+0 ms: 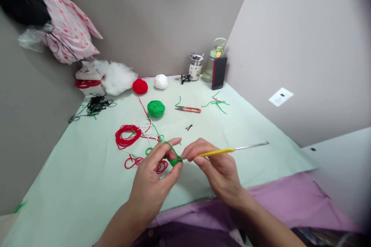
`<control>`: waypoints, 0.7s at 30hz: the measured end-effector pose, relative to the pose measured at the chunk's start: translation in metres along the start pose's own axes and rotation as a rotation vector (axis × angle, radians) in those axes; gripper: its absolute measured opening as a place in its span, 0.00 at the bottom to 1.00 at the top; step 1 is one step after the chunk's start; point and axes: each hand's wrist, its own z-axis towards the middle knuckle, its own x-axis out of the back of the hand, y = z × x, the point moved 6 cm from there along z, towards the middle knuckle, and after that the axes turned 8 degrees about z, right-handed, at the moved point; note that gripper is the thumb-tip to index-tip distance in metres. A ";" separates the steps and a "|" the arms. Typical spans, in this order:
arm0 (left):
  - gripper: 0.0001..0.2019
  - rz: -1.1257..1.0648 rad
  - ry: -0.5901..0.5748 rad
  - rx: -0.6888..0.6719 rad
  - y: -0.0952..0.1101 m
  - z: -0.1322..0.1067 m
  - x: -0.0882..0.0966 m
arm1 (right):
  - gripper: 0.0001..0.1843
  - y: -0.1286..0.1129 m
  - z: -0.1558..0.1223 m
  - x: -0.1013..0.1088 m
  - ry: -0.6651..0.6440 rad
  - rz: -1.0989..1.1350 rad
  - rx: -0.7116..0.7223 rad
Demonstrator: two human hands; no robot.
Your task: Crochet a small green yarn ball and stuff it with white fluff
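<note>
Green crochet piece (174, 161), pinched by the left fingers (173, 176), is held just left of the right fingers (199, 148), by which a yellow-handled hook (218, 152) is gripped, long axis roughly sideways, one end at the piece.

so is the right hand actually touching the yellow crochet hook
Touching. The head view shows the right hand gripping the yellow crochet hook, the left part of its handle held at the thumb and fingers.

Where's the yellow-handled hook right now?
In the head view, the hook is in the right hand, one end at the green piece in the left hand.
</note>
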 end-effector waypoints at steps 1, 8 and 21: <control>0.18 0.041 0.016 -0.048 0.002 0.000 0.001 | 0.09 -0.003 0.001 -0.001 -0.018 -0.047 0.042; 0.19 0.166 0.077 -0.203 0.004 0.000 0.000 | 0.08 -0.016 -0.007 -0.018 -0.131 -0.588 0.420; 0.30 -0.855 -0.131 0.388 -0.013 -0.008 -0.028 | 0.15 -0.017 -0.017 -0.015 0.018 -0.623 0.446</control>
